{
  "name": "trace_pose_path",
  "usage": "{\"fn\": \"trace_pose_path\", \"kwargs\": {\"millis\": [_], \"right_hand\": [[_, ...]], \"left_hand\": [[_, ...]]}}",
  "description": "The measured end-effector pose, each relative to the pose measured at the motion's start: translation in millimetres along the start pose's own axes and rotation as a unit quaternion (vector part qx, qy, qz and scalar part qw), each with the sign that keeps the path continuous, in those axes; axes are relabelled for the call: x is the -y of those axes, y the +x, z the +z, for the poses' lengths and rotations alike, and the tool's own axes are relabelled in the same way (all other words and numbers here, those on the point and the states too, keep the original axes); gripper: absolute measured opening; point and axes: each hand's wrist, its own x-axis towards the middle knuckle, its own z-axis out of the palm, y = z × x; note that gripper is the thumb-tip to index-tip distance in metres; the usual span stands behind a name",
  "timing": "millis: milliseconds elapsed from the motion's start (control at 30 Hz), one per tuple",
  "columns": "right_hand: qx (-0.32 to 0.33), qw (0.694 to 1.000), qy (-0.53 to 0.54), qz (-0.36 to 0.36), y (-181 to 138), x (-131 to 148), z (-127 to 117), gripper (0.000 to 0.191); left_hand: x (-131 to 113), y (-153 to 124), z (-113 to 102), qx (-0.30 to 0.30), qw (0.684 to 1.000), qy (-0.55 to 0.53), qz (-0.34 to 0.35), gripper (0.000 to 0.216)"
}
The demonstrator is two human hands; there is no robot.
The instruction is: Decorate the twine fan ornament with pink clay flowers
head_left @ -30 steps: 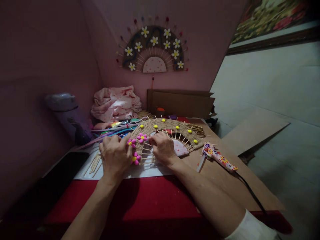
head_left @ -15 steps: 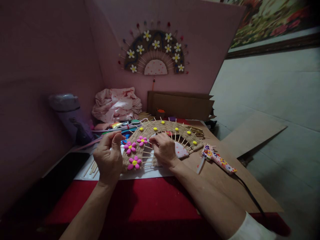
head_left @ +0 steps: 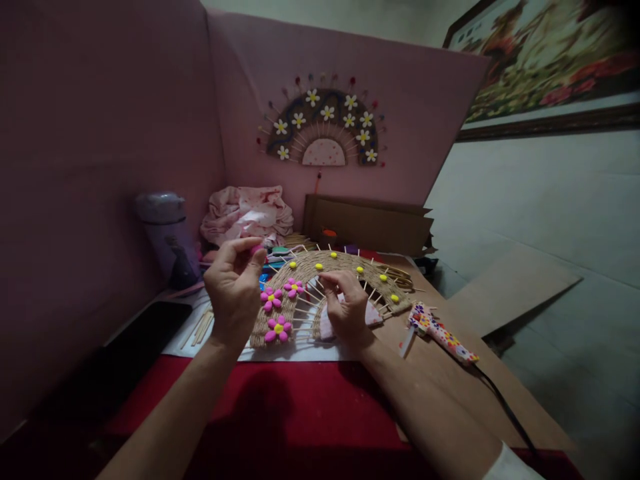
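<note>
My left hand is raised beside the fan's left end, thumb and fingers pinching a small pink piece of clay. A half-round fan of woven twine on thin sticks lies on white paper. Pink flowers with yellow centres sit on its left part, and several yellow dots run along the arch. Over the fan's inner gap is my right hand, its fingertips pinched near the inner twine edge below a yellow dot. What they hold, if anything, is too small to make out. That hand partly hides the spotted inner half-disc.
A flower-patterned glue gun with a black cord lies at right on brown board. At left are a dark phone-like slab, loose sticks and a purple bottle. Behind are crumpled pink cloth, cardboard and a finished fan.
The camera view has shifted, so the scene sits lower and to the right. My right fingertips have moved from the flowers towards the middle of the arch. Pink clay now shows in my left fingers.
</note>
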Motion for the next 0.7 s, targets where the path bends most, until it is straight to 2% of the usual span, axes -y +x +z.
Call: {"fn": "trace_pose_path", "kwargs": {"millis": [100, 200, 300, 400, 500, 533, 600, 700], "right_hand": [[-0.02, 1.0, 0.023, -0.003, 0, 2, -1, 0.012], [-0.034, 0.998, 0.053, 0.004, -1, 4, -2, 0.016], [-0.06, 0.995, 0.077, 0.025, -4, 4, -2, 0.021], [-0.097, 0.991, 0.081, 0.035, -7, 2, -2, 0.023], [-0.091, 0.993, 0.067, 0.028, -11, 1, -2, 0.024], [-0.084, 0.993, 0.07, 0.032, -11, 1, -3, 0.023], [-0.064, 0.993, 0.09, 0.038, -13, 3, -3, 0.024], [-0.022, 0.993, 0.114, 0.023, -13, 6, -2, 0.025]], "left_hand": [[-11, 5, 14, 0.097, 0.995, -0.007, 0.022, 0.009], [-6, -2, 31, 0.173, 0.982, 0.025, 0.063, 0.009], [4, -20, 44, 0.18, 0.97, 0.071, 0.15, 0.012], [10, -40, 50, 0.207, 0.958, 0.048, 0.191, 0.017], [13, -52, 48, 0.238, 0.959, 0.02, 0.154, 0.009], [14, -53, 47, 0.241, 0.963, 0.008, 0.12, 0.008], [16, -52, 45, 0.237, 0.971, -0.028, 0.017, 0.009], [21, -48, 44, 0.225, 0.96, -0.108, -0.13, 0.008]]}}
